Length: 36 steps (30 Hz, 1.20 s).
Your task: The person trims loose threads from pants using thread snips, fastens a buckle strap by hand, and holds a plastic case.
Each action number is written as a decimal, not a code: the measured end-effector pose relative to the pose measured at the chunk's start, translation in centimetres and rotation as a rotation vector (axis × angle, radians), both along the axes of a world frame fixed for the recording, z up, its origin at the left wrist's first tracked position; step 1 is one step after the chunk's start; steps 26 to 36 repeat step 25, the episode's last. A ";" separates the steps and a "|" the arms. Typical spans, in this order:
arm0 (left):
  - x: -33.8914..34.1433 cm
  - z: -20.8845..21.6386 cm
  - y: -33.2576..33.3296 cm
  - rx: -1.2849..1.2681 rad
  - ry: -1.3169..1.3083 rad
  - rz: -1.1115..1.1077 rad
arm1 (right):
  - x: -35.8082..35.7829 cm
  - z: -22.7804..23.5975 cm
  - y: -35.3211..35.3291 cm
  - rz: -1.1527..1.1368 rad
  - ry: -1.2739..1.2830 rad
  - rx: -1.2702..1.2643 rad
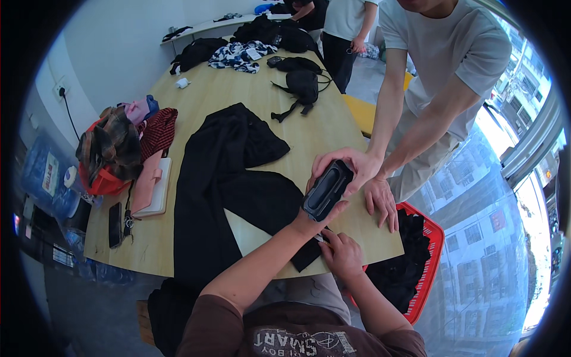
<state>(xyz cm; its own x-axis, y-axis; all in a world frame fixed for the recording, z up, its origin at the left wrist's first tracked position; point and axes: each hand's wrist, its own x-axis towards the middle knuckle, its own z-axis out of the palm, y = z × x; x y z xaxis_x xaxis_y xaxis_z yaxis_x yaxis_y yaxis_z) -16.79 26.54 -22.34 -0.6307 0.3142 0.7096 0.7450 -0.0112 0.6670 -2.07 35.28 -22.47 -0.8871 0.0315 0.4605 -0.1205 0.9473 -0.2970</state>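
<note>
Black trousers (199, 178) lie spread on the wooden table (178, 128), one leg running toward my hands. At the right side of the table, my left hand (336, 210) is mostly hidden behind a black oblong device (328, 189) at my wrist; only part of it shows. A co-worker's hand (357, 163) grips that device from above. Beside the trouser leg's end, my right hand (343, 253) has its fingers closed together near the table edge. A small, pale bit shows at its fingertips, too small to name.
The co-worker's other hand (382, 202) rests on the table's right edge. Below it stands a red basket (437, 238) of black cloth. A phone (115, 225), a notebook (159, 190) and a bag (110, 149) lie at left. A black pouch (302, 86) and garments (241, 55) lie farther back.
</note>
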 end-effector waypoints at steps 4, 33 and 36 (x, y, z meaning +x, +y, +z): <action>5.0 4.4 -1.3 0.181 -0.277 -0.077 | 0.2 0.0 0.1 -0.006 -0.009 0.040; 7.4 21.8 -11.8 0.430 -0.088 -0.593 | -1.1 0.9 0.7 -0.004 -0.221 -0.147; 7.4 21.8 -11.8 0.430 -0.088 -0.593 | -1.1 0.9 0.7 -0.004 -0.221 -0.147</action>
